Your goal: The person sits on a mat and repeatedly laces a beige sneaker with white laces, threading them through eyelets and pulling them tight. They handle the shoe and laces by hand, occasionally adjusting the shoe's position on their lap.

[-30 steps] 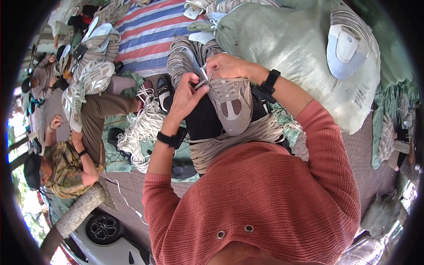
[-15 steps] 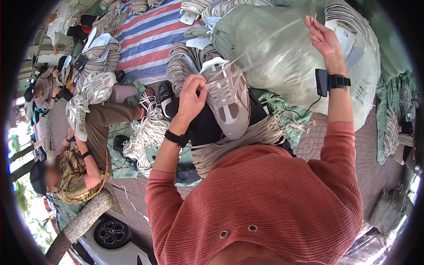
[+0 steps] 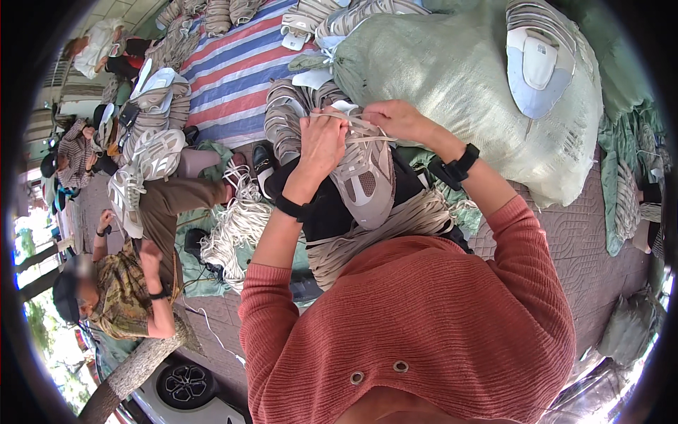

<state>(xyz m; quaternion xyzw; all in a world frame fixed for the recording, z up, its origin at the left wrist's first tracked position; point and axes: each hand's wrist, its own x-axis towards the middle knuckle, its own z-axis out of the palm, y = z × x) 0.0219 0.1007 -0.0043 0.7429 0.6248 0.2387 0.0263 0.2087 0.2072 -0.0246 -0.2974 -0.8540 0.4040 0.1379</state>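
A grey-beige sneaker upper [image 3: 364, 182] with light laces lies on my dark-clad lap, its toe toward me. My left hand [image 3: 324, 139] is closed at the upper's lacing, on its left side. Close by on the right, my right hand [image 3: 400, 120] pinches the light shoelace [image 3: 369, 131], which runs across the upper between both hands. The fingertips of both hands partly hide the top eyelets. A thick bundle of beige laces [image 3: 385, 232] lies across my lap, below the toe.
Beyond my lap are stacked shoe uppers [image 3: 284, 116] and a striped sheet [image 3: 236, 74]. A big pale green sack [image 3: 452, 81] bulges at the right, with more uppers [image 3: 540, 60] on it. A heap of white laces [image 3: 233, 244] lies left. A co-worker [image 3: 120, 293] sits at the left, handling a sneaker upper.
My right hand has come down from the upper right to the upper, and the long stretched lace is no longer drawn out. My left hand has moved slightly up and right.
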